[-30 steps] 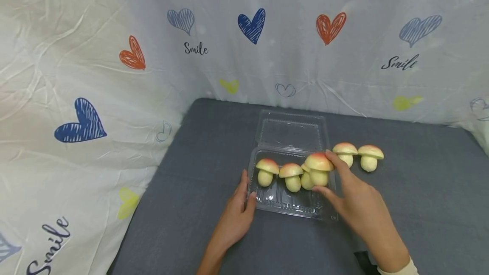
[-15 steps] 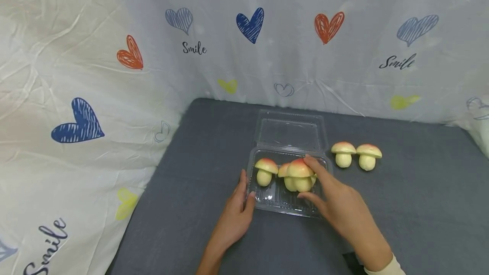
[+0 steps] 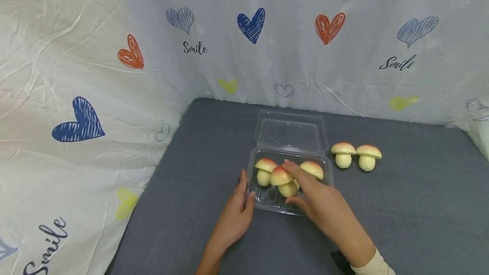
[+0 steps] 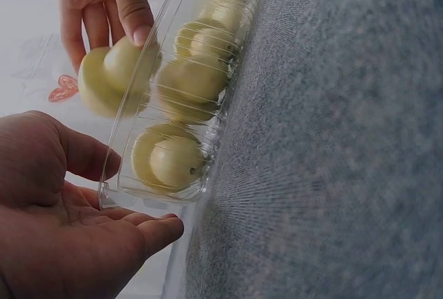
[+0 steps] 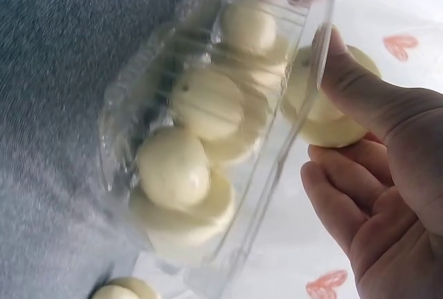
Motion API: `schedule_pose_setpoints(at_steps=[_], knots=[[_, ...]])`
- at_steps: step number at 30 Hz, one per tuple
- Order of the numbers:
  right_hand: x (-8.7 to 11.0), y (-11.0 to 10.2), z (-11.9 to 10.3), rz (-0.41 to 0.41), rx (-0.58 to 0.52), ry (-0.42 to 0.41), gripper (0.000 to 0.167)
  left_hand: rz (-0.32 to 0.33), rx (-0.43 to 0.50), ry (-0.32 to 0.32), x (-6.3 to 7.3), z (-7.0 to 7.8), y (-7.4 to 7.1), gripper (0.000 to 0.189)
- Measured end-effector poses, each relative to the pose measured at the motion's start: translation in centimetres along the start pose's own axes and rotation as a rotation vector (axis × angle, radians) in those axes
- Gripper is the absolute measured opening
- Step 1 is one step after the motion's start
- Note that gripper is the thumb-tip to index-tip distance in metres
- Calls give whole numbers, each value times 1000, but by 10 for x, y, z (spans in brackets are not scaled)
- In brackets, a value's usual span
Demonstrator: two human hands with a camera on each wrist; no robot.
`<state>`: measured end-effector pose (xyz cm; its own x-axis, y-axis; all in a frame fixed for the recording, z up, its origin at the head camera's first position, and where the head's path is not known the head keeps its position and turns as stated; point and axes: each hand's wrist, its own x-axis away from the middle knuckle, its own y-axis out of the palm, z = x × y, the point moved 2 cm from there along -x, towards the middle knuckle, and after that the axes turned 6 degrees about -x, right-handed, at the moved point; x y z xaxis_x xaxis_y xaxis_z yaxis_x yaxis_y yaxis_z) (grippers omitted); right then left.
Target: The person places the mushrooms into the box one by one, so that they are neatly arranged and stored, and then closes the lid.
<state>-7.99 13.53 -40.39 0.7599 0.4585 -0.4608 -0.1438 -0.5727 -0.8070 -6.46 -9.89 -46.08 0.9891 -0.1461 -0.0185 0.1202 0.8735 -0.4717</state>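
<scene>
A clear plastic box lies on the table, its hinged lid folded back. My left hand holds the box's left edge, thumb at the rim and fingers along the outer side. Above the box, my right hand pinches a yellow toy mushroom with a reddish cap between thumb and fingers. Inside, one mushroom sits at the left and another at the right. The middle one is mostly hidden behind the held mushroom; the right wrist view shows it through the clear wall.
Two more toy mushrooms, one beside the other, stand right of the box. Grey cloth covers the table. A white curtain printed with hearts hangs behind and to the left.
My right hand has moved left across the box with its mushroom, from the right end to between the left and middle ones. The left hand has stayed at the box's edge.
</scene>
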Motion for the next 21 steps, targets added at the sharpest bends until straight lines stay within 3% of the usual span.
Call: schedule_pose_setpoints(at_steps=[8,21], knots=[[-4,12,-2,-85,-6,55,100,-12,6,-11,-1,1,-1,70],[-14,22,-6,-156,-27,33,93,-14,3,-21,0,1,-2,71]])
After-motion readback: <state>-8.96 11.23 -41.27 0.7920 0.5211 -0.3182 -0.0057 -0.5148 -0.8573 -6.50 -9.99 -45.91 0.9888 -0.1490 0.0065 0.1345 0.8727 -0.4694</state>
